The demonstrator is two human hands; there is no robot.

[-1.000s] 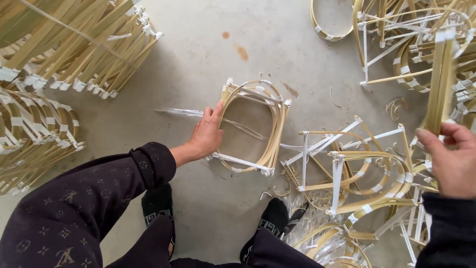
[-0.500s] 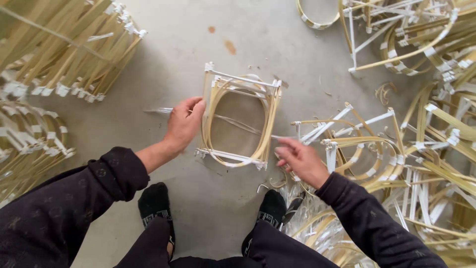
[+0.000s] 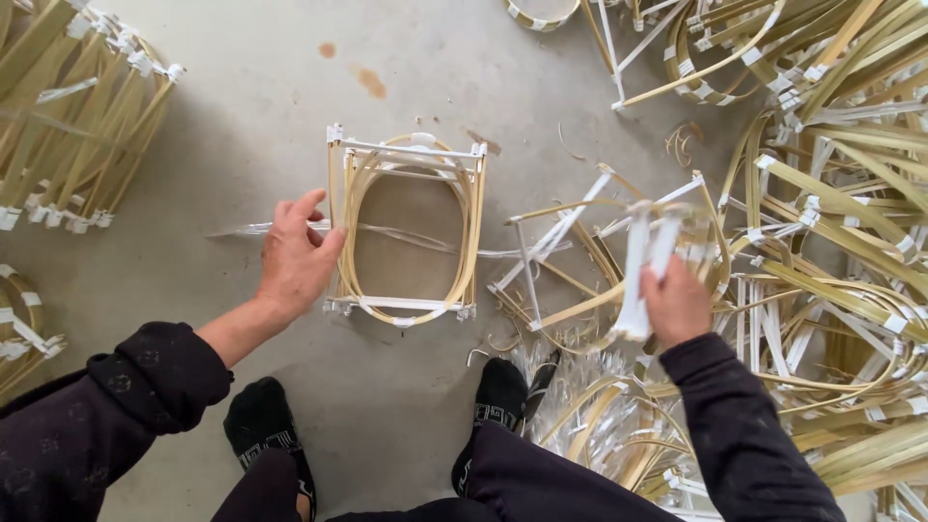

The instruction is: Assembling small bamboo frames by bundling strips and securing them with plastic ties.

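Big messy heap of bamboo strips and half-made frames (image 3: 822, 222) piled up on the right. More stacked bamboo frames (image 3: 68, 126) sit far left, all on a grey concrete floor (image 3: 261, 87) with a couple rusty spots.

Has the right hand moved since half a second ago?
Yes. The right hand has left the bamboo frame and moved right, now gripping white strips.

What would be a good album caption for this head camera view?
Left hand steadies a bamboo-strip frame on the concrete floor while the right hand grips white strips.
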